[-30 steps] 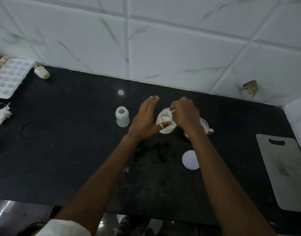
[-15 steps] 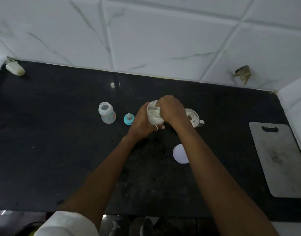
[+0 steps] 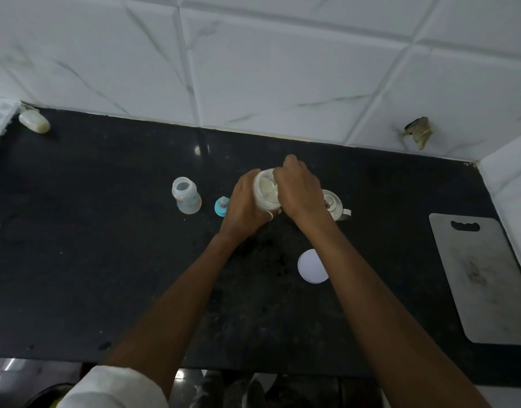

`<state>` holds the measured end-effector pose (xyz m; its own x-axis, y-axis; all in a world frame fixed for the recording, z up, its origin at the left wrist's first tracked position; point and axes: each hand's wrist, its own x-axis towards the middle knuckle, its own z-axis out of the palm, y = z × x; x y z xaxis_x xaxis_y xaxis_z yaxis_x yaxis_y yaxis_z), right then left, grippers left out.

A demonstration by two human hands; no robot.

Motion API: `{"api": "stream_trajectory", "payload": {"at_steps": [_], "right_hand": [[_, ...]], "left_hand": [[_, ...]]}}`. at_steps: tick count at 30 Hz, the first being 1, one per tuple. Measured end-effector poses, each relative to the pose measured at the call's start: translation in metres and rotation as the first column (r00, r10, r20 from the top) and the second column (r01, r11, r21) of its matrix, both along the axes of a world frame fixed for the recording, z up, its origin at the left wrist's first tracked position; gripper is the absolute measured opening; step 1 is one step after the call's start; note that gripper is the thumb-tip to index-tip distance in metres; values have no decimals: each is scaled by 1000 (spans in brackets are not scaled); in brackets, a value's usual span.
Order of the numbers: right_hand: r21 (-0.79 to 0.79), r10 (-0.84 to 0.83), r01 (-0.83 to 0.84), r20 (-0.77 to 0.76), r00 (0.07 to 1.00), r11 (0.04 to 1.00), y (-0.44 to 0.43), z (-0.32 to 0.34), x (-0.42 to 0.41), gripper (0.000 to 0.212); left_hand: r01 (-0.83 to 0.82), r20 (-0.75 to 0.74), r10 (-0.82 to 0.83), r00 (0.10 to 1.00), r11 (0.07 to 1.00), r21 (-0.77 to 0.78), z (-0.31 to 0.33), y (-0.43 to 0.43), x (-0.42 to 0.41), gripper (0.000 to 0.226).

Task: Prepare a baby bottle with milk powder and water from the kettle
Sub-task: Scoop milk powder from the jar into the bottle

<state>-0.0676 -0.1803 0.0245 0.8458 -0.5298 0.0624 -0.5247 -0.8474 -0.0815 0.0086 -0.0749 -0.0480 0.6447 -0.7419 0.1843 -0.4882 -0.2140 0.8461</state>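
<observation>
Your left hand has a closed grip around the side of the open tub of pale powder, a ring showing on one finger, and it holds the tub tilted over the dark worktop. Your right hand sits over the tub's mouth with its fingers curled in at the rim; whatever they pinch is hidden, so the state of that grip cannot be told. Just left of your left-hand grip lies the teal teat cap, and a little further left the bottle stands upright and uncapped, apart from both hands. Directly behind your right wrist, to the right of the tub, is the small kettle, partly covered by your hand, its handle pointing right. Nearer you than the grip, beside your right forearm, a round white lid lies flat on the worktop. Well to the right of both hands lies a grey board with a handle slot. Far to the left, against the tiled wall, a small pale object lies beside the edge of a white tray.
</observation>
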Motion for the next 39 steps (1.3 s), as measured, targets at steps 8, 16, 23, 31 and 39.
{"api": "stream_trajectory", "payload": {"at_steps": [8,16,23,31,39], "right_hand": [[-58,49,-40,167,985,998,18,11,-25,26],[-68,89,-77,195,977,995,26,3,-30,18],[64,23,-35,182,983,997,31,1,-36,26],[318,-171,67,311,935,946,23,-4,-36,25],[563,-431,179,355,830,807,17,7,-35,21]], "left_hand": [[-62,168,54,984,997,44,9,9,8,92],[-34,284,15,959,997,63,13,21,5,97],[-5,354,-25,935,996,84,13,24,4,99],[-4,323,-21,946,997,79,15,24,4,98],[-51,206,36,978,996,70,10,25,6,100]]}}
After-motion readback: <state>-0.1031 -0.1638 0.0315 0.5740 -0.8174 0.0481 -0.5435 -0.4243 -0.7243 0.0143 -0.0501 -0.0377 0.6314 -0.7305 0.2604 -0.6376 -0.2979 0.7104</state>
